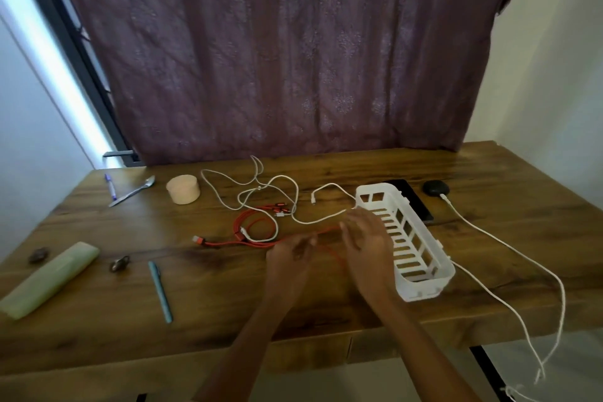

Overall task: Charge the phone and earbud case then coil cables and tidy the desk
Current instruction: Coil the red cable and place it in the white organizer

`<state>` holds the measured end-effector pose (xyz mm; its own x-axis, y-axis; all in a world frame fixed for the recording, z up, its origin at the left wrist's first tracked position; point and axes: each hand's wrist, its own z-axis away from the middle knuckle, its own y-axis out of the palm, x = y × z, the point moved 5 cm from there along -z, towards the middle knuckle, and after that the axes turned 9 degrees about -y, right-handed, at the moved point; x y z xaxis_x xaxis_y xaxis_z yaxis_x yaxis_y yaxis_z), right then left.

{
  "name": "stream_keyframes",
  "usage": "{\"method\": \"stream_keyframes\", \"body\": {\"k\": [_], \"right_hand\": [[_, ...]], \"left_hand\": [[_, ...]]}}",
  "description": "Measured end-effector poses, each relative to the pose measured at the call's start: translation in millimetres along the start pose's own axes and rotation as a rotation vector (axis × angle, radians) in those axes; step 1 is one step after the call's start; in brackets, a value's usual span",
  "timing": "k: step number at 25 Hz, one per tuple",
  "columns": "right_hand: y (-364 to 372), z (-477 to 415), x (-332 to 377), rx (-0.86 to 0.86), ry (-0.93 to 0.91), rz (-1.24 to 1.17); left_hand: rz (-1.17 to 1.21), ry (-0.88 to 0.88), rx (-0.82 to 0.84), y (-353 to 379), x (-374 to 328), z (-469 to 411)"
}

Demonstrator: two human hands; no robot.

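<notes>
A red cable (251, 232) lies partly looped on the wooden desk (293, 297). One strand of it runs to my left hand (290, 251), which pinches it. My right hand (365, 238) hovers beside it with fingers spread and relaxed, close to the white slatted basket (411, 238). A loose white cable (277, 192) sprawls behind the red one. A black phone (414, 199) lies behind the basket. The round black earbud case (435, 188) sits at the back right with a white cable (509, 245) plugged into it, trailing off the desk's right edge.
On the left lie a pale green case (49, 277), a teal pen (160, 290), two small dark lumps (119, 263), a purple pen (110, 186), a spoon (133, 194) and a round beige container (182, 189). A purple curtain hangs behind.
</notes>
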<state>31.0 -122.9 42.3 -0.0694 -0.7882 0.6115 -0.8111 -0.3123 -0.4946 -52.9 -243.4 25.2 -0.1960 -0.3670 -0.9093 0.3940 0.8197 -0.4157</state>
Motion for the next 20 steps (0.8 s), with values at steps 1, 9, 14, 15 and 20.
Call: {"method": "stream_keyframes", "body": {"k": [1,9,14,15,20], "right_hand": [[16.1,-2.9,9.2,0.062,-0.04,-0.007],[155.4,-22.5,31.6,0.394,0.012,-0.114],[229.2,-35.5,30.2,0.568,0.047,0.022],[240.0,-36.1,29.0,0.606,0.04,0.087],[267.7,-30.8,25.9,0.648,-0.02,0.39]], "left_hand": [[-0.009,-0.021,-0.037,-13.1,9.0,-3.4],[-0.117,-0.135,-0.242,-95.1,72.7,-48.7],[-0.127,-0.196,-0.261,-115.9,100.5,-84.9],[-0.135,-0.201,-0.251,-117.6,105.1,-90.2],[-0.132,-0.228,-0.188,-121.1,130.9,-109.1]]}}
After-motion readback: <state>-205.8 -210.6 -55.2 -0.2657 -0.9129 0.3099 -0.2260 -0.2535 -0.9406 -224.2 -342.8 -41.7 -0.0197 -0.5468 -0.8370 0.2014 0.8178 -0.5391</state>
